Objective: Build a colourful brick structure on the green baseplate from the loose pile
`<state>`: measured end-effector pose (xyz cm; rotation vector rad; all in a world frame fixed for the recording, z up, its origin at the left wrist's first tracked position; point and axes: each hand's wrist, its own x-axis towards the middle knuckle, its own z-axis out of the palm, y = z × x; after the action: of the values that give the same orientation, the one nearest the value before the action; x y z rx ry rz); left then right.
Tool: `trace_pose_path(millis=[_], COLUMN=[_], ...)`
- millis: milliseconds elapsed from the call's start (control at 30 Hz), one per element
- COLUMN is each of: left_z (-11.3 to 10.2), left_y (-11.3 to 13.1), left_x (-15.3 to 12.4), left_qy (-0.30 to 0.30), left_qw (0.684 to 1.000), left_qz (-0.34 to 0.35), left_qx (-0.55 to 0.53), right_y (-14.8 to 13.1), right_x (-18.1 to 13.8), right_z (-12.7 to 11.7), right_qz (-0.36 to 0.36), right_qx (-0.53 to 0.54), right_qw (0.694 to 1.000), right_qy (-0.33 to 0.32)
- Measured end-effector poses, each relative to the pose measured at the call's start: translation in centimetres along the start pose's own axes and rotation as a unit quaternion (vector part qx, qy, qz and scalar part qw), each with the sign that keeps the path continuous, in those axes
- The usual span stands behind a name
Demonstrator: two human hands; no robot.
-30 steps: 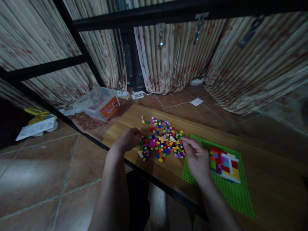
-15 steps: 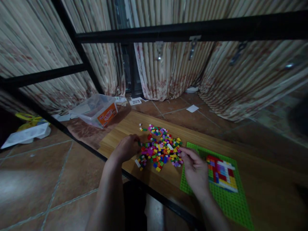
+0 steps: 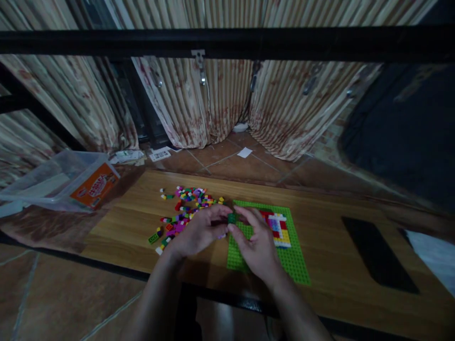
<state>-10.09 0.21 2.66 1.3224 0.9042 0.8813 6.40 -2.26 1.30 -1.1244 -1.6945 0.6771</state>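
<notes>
The left hand [image 3: 201,231] and right hand [image 3: 259,244], previously apart, are now meeting at the green baseplate's [image 3: 291,258] left edge, fingers of both grasping a dark green brick [image 3: 232,218]; work is apparently shifting from the loose bricks [image 3: 176,229] on the desk [image 3: 124,227].

A small, dark green plastic brick [image 3: 232,218] is held up between the tips of the left fingers [image 3: 219,209] and the right fingers [image 3: 253,215]. A loose, scattered heap of small multicoloured plastic bricks [image 3: 174,228] lies left of and beyond the left fingers, partly hidden by them. Beneath the right fingers lies a flat, bright green studded plastic baseplate [image 3: 295,260]; its multicoloured block of joined bricks [image 3: 279,229] sits just right of those fingers, its left part covered.
</notes>
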Motion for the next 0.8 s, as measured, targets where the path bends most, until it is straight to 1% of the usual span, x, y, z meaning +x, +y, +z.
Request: trace_pose_path(millis=[100,200,367,467,533,600,633,700,800], left_z=[1.8,3.5,5.9,6.4,6.4,6.3,6.2,6.2,6.5], left_y=[-0.3,-0.4,-1.2,-1.9,-2.3,-2.7,-2.8,-2.9,-2.8], left_x=[1.3,2.5,3.6,4.1,4.3,4.5,4.5,4.5,4.4], left_qy=[0.004,0.013,0.020,0.034,0.070,0.108,0.116,0.110,0.084], left_qw=[0.998,0.995,0.994,0.998,0.997,0.989,0.984,0.979,0.977], left_qz=[0.017,0.022,0.020,0.018,0.016,0.011,0.010,0.016,0.027], left_qx=[-0.056,-0.095,-0.101,-0.050,0.025,0.105,0.136,0.171,0.192], right_y=[0.6,1.5,2.9,3.7,4.2,4.6,4.7,4.8,4.8], right_x=[0.1,0.1,0.2,0.1,0.0,-0.1,-0.1,-0.2,-0.2], right_z=[-1.6,-3.3,-5.9,-7.3,-8.0,-8.6,-8.7,-8.8,-8.3], right_qz=[-0.002,0.006,0.027,0.036,0.035,0.032,0.032,0.027,0.016], right_qx=[-0.035,-0.047,-0.037,-0.076,-0.116,-0.143,-0.149,-0.152,-0.152], right_qw=[0.999,0.999,0.999,0.996,0.993,0.989,0.988,0.988,0.988], right_qy=[-0.025,-0.017,-0.027,-0.027,-0.014,-0.005,-0.002,0.001,0.008])
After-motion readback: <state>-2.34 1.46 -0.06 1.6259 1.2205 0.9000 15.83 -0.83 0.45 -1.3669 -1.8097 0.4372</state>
